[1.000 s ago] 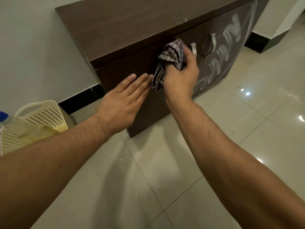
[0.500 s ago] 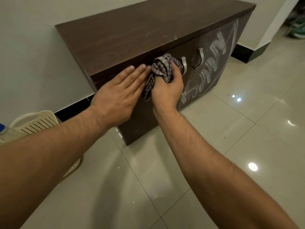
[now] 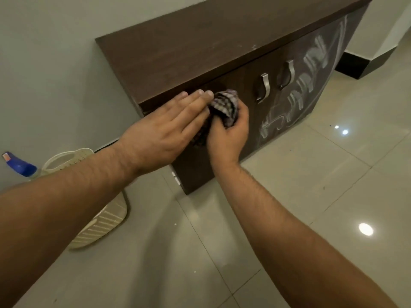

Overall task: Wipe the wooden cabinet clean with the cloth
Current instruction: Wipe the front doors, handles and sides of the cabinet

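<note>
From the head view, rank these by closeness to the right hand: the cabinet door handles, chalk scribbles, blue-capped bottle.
From the right hand, which holds the cloth:
1. Door handles, just right of it.
2. Chalk scribbles, further right on the cabinet front.
3. Blue-capped bottle, far left by the wall.

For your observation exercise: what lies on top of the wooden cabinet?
The wooden cabinet top shows only bare dark wood with a few pale specks near its front edge. Nothing stands on it. The cloth is against the front, gripped by the right hand.
</note>
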